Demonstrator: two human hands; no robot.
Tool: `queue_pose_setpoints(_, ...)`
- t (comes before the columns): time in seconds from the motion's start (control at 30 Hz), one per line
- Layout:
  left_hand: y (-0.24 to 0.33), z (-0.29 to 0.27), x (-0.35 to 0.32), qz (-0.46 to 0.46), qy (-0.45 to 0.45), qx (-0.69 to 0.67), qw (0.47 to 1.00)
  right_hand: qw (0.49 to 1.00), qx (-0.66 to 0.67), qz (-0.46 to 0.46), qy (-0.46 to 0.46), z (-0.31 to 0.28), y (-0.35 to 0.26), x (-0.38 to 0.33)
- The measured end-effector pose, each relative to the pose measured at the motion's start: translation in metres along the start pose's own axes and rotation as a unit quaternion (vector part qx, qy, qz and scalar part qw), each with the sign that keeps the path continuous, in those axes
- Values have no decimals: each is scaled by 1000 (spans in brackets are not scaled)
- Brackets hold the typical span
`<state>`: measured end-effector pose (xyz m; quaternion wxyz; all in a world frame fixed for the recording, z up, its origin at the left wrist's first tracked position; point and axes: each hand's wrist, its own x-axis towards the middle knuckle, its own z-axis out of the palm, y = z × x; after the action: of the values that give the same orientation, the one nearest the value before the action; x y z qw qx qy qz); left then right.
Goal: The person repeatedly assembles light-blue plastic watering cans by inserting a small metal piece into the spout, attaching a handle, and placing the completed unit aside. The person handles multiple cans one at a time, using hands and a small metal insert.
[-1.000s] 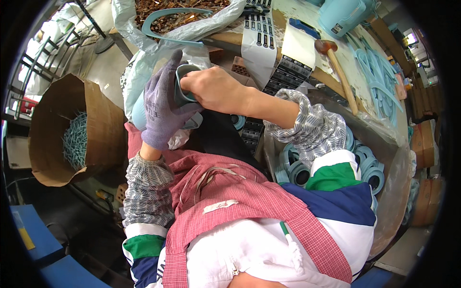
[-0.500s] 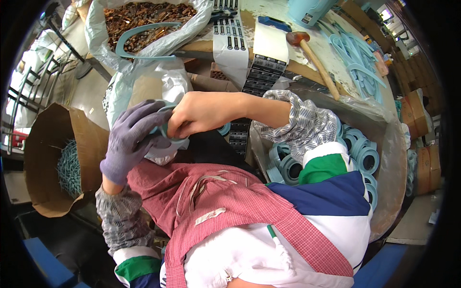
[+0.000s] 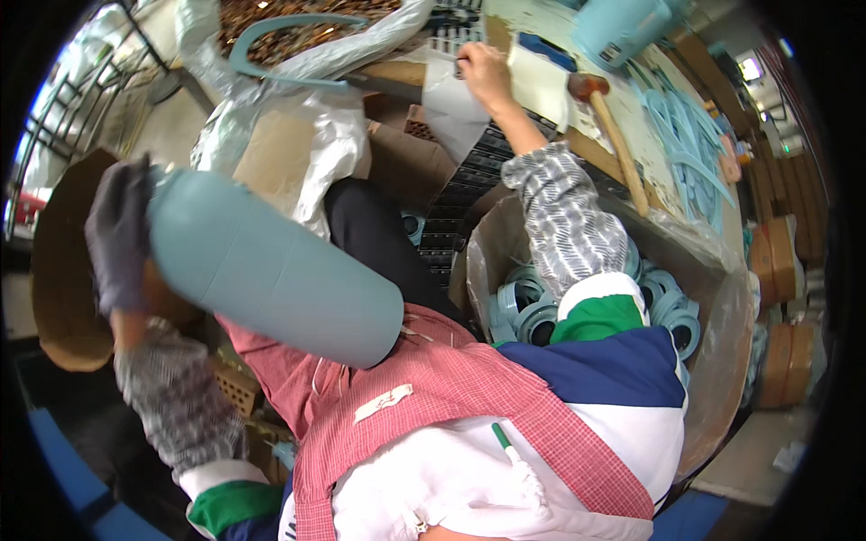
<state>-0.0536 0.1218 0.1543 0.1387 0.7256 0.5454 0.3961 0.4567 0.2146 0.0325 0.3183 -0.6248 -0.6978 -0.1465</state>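
Note:
A large blue-grey plastic vessel (image 3: 271, 261), rounded and tapering like a jug or flask body, lies tilted across my lap. My gloved left hand (image 3: 119, 234) grips its far-left end, and the fingers are partly blurred there. My bare right hand (image 3: 488, 77) reaches over to the table, its fingers pinched on the strip of labels (image 3: 451, 104). The strip's white backing bends below the hand, and a black printed label strip (image 3: 483, 162) hangs over the table edge toward my knees.
On the table lie a wooden-handled mallet (image 3: 618, 135), a blue cutter (image 3: 547, 51), a blue jug (image 3: 622, 32) and pale-blue strips (image 3: 690, 153). A lined box (image 3: 722, 361) of blue ring parts stands at my right, a cardboard drum (image 3: 68, 270) at my left.
My hands were together around a pale-blue round part. Now my left hand has moved left with the vessel lying across my lap, and my right hand has gone up to the labels.

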Motion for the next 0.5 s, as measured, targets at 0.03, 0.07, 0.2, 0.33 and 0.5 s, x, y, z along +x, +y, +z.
queue_pose_setpoints(0.03,-35,22,3,-56,-36,-29,997,1000,-12,-3,1,-6,2,-3)
queue_pose_setpoints(0.07,-46,41,4,-82,-65,39,994,999,-39,3,-14,-10,6,-5)
queue_pose_setpoints(0.2,-80,55,-28,-208,-150,-112,960,987,-111,-112,43,-45,-49,-17)
queue_pose_setpoints(0.33,-61,50,-65,-195,-118,-363,903,962,241,-60,-113,-60,-156,-57)
queue_pose_setpoints(0.5,-73,65,-91,-114,-95,-267,952,696,614,140,-344,-19,-276,-109)
